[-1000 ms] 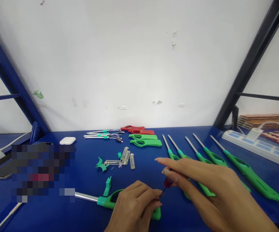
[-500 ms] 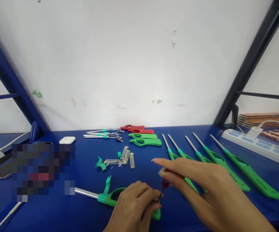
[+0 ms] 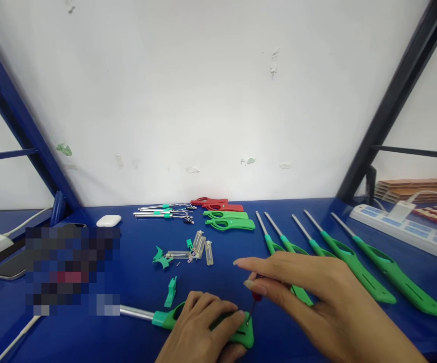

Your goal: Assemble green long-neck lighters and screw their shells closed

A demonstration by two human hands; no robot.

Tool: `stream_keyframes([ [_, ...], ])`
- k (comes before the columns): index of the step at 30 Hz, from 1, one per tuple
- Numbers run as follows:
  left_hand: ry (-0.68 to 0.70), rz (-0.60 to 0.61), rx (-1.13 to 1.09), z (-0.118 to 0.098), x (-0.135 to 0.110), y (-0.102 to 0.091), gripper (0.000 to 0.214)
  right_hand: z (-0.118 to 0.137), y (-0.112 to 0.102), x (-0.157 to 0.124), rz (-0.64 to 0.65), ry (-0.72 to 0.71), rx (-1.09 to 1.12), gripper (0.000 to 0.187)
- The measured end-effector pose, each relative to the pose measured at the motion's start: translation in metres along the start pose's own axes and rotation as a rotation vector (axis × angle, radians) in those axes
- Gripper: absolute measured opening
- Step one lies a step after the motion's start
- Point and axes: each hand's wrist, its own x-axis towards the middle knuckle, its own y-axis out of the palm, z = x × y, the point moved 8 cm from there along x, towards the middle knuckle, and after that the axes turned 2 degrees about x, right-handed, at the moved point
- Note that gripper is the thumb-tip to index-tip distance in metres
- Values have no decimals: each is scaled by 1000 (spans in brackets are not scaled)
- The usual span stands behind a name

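My left hand (image 3: 199, 327) presses a green gas lighter (image 3: 244, 337) with a metal barrel onto the blue table, its fingers wrapped over the handle. A small screwdriver (image 3: 257, 297) with a dark red handle is pinched in my right hand (image 3: 309, 297); its tip meets a screw hole at the lighter's handle end. Just above the lighter lies a loose teal trigger (image 3: 170, 292). More teal trigger pieces (image 3: 161, 259) and several clear fuel tanks (image 3: 199, 247) are scattered beyond it.
Several whole green lighters (image 3: 377, 262) lie to the right. At the back are green and red handle shells (image 3: 224, 207) and metal barrels with wires (image 3: 158, 214). A power strip (image 3: 411, 227) sits at far right, a white earphone case (image 3: 108, 221) at left beside a blurred patch.
The teal trigger that stood against the lighter now lies apart on the table. My left fingers have shifted, uncovering more of the handle end. The screwdriver stays at the handle end.
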Motion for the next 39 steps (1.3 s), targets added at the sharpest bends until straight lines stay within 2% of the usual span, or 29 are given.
stream_keyframes([
  [5, -31, 3, 27, 5, -4, 6, 29, 0, 8, 7, -7, 11, 25, 20],
  [9, -130, 44, 48, 18, -6, 11, 40, -2, 14, 16, -32, 6, 51, 14],
  [13, -252, 70, 70, 32, -10, 12, 43, -11, 18, 25, -142, 22, 39, 6],
  [18, -293, 61, 53, 36, -12, 13, 41, -17, 24, 30, -239, -57, 69, 6],
  [21, -306, 30, 34, 35, -11, 11, 37, -14, 26, 31, -186, -95, 112, 5],
  [25, -335, 32, -10, 36, -9, 11, 32, -12, 29, 33, -75, -77, 267, 26],
  [30, -351, 63, -24, 36, -10, 13, 32, -15, 23, 33, -155, -79, 226, 4],
  [35, -355, 36, -28, 34, -11, 11, 32, -11, 31, 31, -10, -105, 321, 32],
  [39, -351, 38, -24, 34, -11, 11, 33, -12, 25, 31, -115, -109, 209, 14],
])
